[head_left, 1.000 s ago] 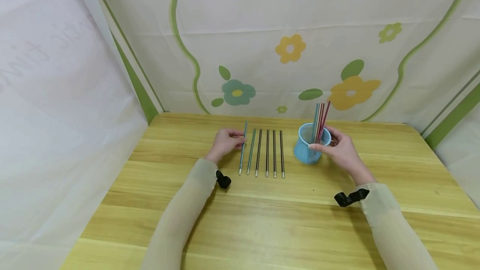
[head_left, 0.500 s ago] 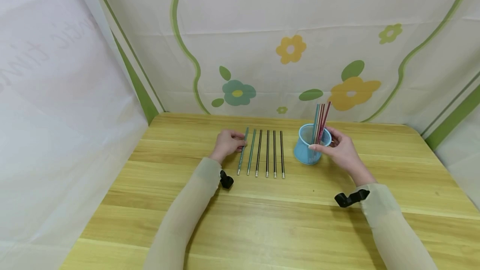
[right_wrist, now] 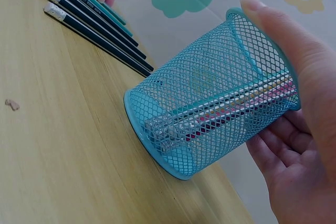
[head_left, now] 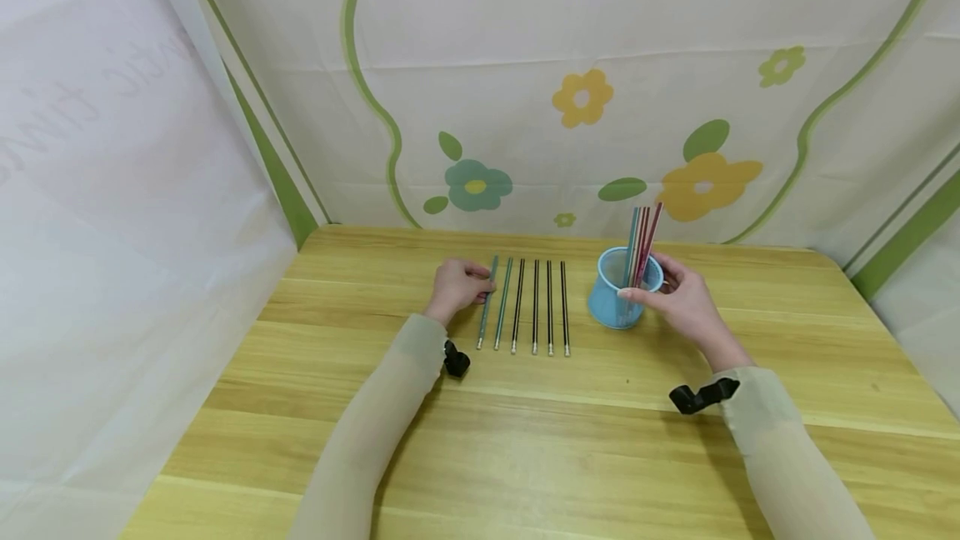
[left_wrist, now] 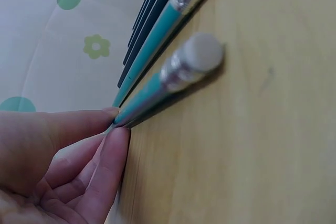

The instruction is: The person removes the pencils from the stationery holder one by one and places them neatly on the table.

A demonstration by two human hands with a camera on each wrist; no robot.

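My left hand [head_left: 459, 286] pinches a teal pencil [left_wrist: 144, 98] between thumb and finger at the left end of a row. The pencil lies along the table, its white eraser [left_wrist: 205, 52] toward me. Right beside it is a second teal pencil [head_left: 503, 307], followed by several black pencils [head_left: 536, 307], all roughly parallel. On the right, my right hand [head_left: 684, 305] grips a light blue mesh pencil cup [right_wrist: 199, 82] at its rim, thumb at the near side and fingers behind. Blue and red pencils [head_left: 644, 232] stand in the cup, eraser ends down, leaning right.
The wooden table [head_left: 570, 448] reaches back to a white curtain [head_left: 480, 23] printed with flowers. A small brown scrap [right_wrist: 11, 104] lies on the table near the cup. Black camera mounts [head_left: 705, 395] sit on both sleeves.
My left hand has moved slightly right, and the teal pencil's far end has come down to line up with the row. My right hand and the cup have stayed put.
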